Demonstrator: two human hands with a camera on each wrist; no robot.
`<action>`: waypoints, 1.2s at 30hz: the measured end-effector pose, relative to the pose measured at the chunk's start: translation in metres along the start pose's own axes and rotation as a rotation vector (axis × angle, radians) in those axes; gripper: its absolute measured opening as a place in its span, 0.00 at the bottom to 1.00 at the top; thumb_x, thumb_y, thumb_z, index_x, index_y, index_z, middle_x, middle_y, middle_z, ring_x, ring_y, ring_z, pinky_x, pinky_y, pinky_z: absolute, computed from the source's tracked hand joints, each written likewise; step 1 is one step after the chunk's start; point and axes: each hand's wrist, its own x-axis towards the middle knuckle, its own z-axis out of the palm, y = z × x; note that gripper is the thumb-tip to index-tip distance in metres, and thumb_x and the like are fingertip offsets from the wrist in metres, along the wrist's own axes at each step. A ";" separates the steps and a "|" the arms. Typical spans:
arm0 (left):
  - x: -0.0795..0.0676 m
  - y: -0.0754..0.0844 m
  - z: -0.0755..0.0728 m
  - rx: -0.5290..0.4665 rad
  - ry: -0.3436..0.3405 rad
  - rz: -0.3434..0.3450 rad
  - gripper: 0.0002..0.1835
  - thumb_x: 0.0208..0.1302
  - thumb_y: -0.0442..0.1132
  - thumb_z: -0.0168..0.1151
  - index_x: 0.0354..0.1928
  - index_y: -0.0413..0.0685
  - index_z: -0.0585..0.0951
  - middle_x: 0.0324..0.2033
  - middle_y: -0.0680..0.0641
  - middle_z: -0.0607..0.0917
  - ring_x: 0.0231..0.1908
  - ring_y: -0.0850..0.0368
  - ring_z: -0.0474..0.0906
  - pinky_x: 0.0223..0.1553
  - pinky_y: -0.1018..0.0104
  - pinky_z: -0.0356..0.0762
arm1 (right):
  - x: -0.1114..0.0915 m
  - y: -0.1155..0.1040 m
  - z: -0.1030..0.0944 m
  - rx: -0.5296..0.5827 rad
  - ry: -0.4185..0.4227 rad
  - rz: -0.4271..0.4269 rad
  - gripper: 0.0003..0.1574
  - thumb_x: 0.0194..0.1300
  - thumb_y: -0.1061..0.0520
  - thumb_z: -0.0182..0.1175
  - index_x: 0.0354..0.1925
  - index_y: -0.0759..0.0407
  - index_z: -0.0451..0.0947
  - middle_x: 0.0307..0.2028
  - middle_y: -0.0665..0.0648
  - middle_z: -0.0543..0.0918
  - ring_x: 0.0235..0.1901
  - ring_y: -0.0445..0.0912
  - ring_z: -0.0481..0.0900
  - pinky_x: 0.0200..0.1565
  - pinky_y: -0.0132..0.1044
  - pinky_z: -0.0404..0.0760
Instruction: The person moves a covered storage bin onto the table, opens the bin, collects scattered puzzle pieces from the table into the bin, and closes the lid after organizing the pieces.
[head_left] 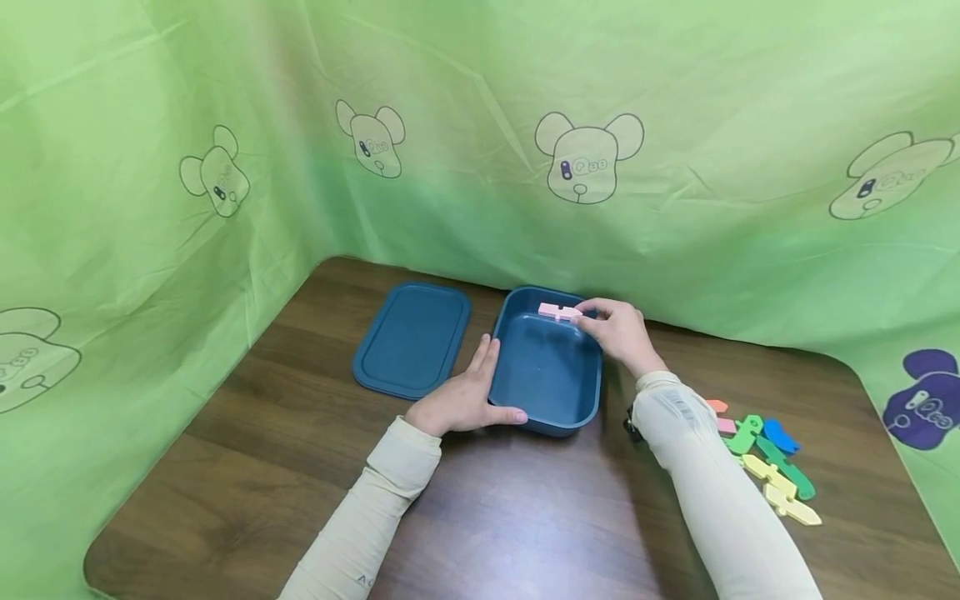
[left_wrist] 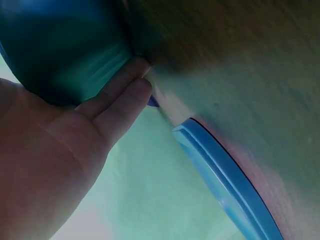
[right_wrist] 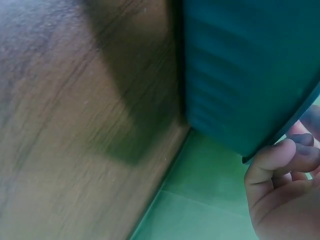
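A blue rectangular box (head_left: 551, 367) stands uncovered on the table. My left hand (head_left: 463, 398) rests against its near left corner, straight fingers along the side and thumb over the front rim. In the left wrist view, two straight fingers of the left hand (left_wrist: 75, 125) touch the box's outer wall (left_wrist: 65, 55). My right hand (head_left: 618, 332) reaches over the far right rim and pinches a pink notched block (head_left: 557, 312) by its right end, at the far inner wall. In the right wrist view, the right hand (right_wrist: 290, 185) has curled fingers beside the box (right_wrist: 240, 75); most of the block is hidden there.
A blue lid (head_left: 412, 340) lies flat left of the box. Several coloured notched pieces lie in a pile to the right, among them a blue piece (head_left: 780, 437), a dark green piece (head_left: 786, 469) and a yellow piece (head_left: 791, 505). A green curtain (head_left: 480, 225) borders the table's far edge.
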 end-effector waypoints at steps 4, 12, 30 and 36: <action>-0.001 0.000 0.000 -0.001 0.000 -0.001 0.63 0.52 0.69 0.61 0.74 0.52 0.31 0.72 0.50 0.28 0.59 0.46 0.68 0.53 0.58 0.69 | 0.007 0.001 0.001 -0.023 0.016 -0.007 0.19 0.63 0.46 0.62 0.48 0.55 0.81 0.25 0.56 0.73 0.27 0.50 0.69 0.27 0.40 0.69; 0.001 0.001 0.001 0.014 -0.005 0.006 0.63 0.52 0.70 0.60 0.74 0.53 0.31 0.72 0.50 0.28 0.51 0.49 0.76 0.46 0.63 0.73 | 0.021 0.004 0.002 -0.082 0.020 0.020 0.19 0.65 0.48 0.61 0.48 0.57 0.81 0.29 0.57 0.79 0.29 0.52 0.71 0.30 0.41 0.69; 0.001 -0.001 0.002 0.017 0.005 0.001 0.63 0.51 0.71 0.60 0.74 0.52 0.32 0.72 0.51 0.28 0.48 0.51 0.77 0.44 0.64 0.74 | 0.030 0.006 0.005 -0.089 0.014 0.068 0.20 0.66 0.48 0.60 0.50 0.59 0.80 0.47 0.63 0.80 0.43 0.57 0.69 0.42 0.48 0.70; 0.002 -0.002 0.002 0.016 0.009 0.008 0.63 0.51 0.71 0.60 0.74 0.52 0.32 0.73 0.48 0.30 0.49 0.50 0.76 0.45 0.63 0.73 | 0.033 0.006 0.008 -0.116 0.045 0.049 0.18 0.65 0.49 0.60 0.48 0.58 0.81 0.44 0.63 0.81 0.40 0.57 0.71 0.41 0.48 0.70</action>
